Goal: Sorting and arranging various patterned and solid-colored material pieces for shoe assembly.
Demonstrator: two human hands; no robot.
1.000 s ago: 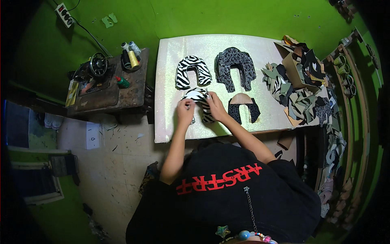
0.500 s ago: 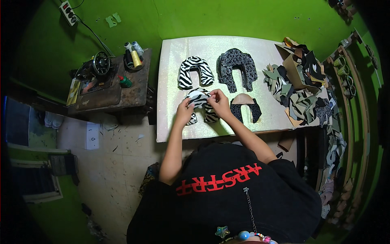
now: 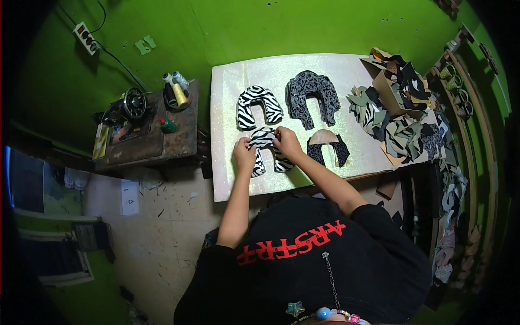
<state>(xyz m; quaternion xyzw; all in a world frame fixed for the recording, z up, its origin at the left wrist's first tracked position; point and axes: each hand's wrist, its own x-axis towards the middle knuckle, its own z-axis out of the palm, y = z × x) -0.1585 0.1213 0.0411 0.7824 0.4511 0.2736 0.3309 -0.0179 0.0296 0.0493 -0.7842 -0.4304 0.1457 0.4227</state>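
Note:
My left hand (image 3: 245, 153) and right hand (image 3: 287, 143) pinch the two sides of a curved zebra-print fabric piece (image 3: 262, 137). It lies over the top of a U-shaped zebra-print piece (image 3: 258, 166) whose two legs point toward me. Just beyond is a stack of U-shaped zebra-print pieces (image 3: 246, 108). To its right sits a taller stack of black pieces with thin grey lines (image 3: 313, 86). Right of my right hand, a dark U-shaped piece (image 3: 341, 153) carries a beige half-round patch (image 3: 323, 136) at its top. My fingers partly cover the held piece's edges.
Fabric scraps (image 3: 401, 135) and an open cardboard box (image 3: 387, 95) crowd the right of the pale table (image 3: 233, 187). A sewing machine (image 3: 127, 116), thread cones (image 3: 179, 95) and a green bottle (image 3: 167, 125) stand on a worn wooden table at left. Wooden racks (image 3: 471, 162) line the right.
The held zebra-print piece has come down flatter, and the pale underside that showed at its top is now out of sight. Both hands keep their grip. The whole view has shifted slightly.

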